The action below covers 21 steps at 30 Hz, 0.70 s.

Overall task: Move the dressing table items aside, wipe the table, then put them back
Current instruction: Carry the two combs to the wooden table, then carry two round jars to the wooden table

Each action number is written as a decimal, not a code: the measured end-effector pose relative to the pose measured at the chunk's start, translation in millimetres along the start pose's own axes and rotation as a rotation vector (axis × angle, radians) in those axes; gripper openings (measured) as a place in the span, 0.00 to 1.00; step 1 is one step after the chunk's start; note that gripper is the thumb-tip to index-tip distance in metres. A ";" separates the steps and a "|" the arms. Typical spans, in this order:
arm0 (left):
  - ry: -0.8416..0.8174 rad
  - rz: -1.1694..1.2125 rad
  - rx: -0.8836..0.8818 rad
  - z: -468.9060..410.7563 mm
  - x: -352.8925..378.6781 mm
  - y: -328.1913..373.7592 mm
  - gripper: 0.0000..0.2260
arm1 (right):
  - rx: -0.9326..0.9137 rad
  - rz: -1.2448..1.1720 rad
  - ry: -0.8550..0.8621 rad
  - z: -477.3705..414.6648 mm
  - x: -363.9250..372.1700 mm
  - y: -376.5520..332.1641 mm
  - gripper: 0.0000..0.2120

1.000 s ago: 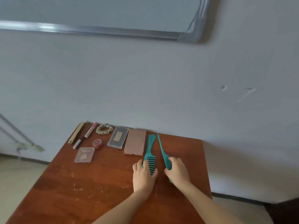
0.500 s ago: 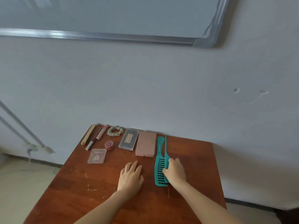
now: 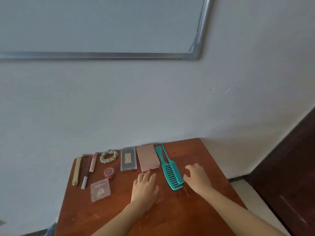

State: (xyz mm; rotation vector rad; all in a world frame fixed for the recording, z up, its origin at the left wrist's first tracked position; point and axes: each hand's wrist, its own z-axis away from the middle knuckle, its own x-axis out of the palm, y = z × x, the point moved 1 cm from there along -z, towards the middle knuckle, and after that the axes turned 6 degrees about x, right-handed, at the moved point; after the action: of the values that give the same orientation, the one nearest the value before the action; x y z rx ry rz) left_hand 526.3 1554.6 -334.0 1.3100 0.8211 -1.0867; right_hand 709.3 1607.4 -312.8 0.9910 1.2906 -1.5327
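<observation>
- Left hand [image 3: 144,186] is lying flat on the table [image 3: 187,217], fingers relaxed, empty.
- Right hand [image 3: 197,178] is curling loosely, empty, just beside the combs [image 3: 165,167].
- Combs are lying together near the far edge.

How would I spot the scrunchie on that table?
Follow the back edge of the wooden table, along the wall. The scrunchie lies there between the pink tube and the dark rectangular case. It alone is a soft, ruffled, pale-green ring.
</observation>
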 end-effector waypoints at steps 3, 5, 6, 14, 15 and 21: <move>-0.023 -0.014 0.129 4.5 -0.3 8.7 0.22 | 0.106 0.041 0.039 34.0 -5.0 18.0 0.20; -0.031 -0.027 0.240 7.2 4.6 23.3 0.21 | 0.166 0.068 0.063 61.9 -7.0 36.1 0.22; -0.032 -0.037 0.301 8.4 7.6 33.7 0.21 | 0.203 0.081 0.059 77.5 -9.0 46.7 0.24; -0.105 -0.063 0.724 25.2 22.0 155.3 0.23 | 0.529 0.222 0.154 201.9 -43.0 157.2 0.25; -0.111 -0.083 0.771 31.7 24.3 171.2 0.22 | 0.573 0.252 0.149 219.1 -40.4 175.0 0.25; -0.137 -0.123 1.044 88.4 42.8 281.9 0.29 | 0.744 0.353 0.132 332.8 -54.3 240.2 0.25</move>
State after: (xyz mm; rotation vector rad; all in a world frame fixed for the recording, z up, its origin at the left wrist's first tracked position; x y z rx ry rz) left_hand 795.6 1442.4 -270.4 2.0048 0.1832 -1.7923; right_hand 942.3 1266.4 -283.6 1.7039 0.5538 -1.7030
